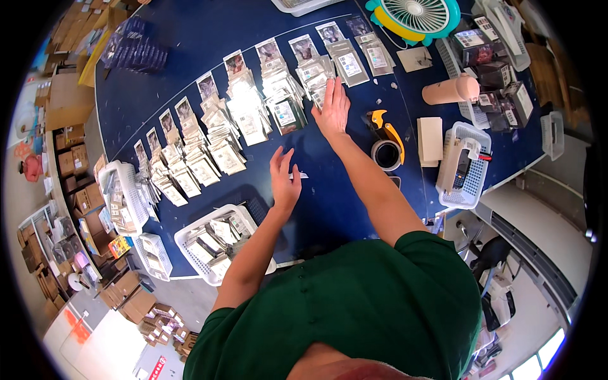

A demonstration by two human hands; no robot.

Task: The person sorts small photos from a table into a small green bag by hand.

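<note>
Locate all items from the tape dispenser (392,134), a yellow and black unit on the blue tabletop (332,206). The two hands are apart from each other. The right hand (331,111) is left of and slightly beyond the dispenser; its fingers are extended and close together, laid over the near part of a packet stack (315,68). No grip on that stack is visible. The left hand (285,182) is farther left of the dispenser and slightly nearer the person, with its fingers spread and loosely bent. A small white slip (304,175) is at its thumb; contact between the two cannot be told. The packet stack under the right hand lies left of and beyond the dispenser, within a curved row of packet stacks (215,120) that runs far to the dispenser's left. Directly right of the dispenser is a pile of beige cards (430,140), followed by a white basket (479,180) containing a dark handheld device (463,171). Beyond the dispenser and to its right, a pink tumbler (443,92) lies on its side. A teal and yellow fan (416,14) is farther beyond the dispenser. A second white basket (183,242), filled with packets, is left of the dispenser, nearer the person.
</note>
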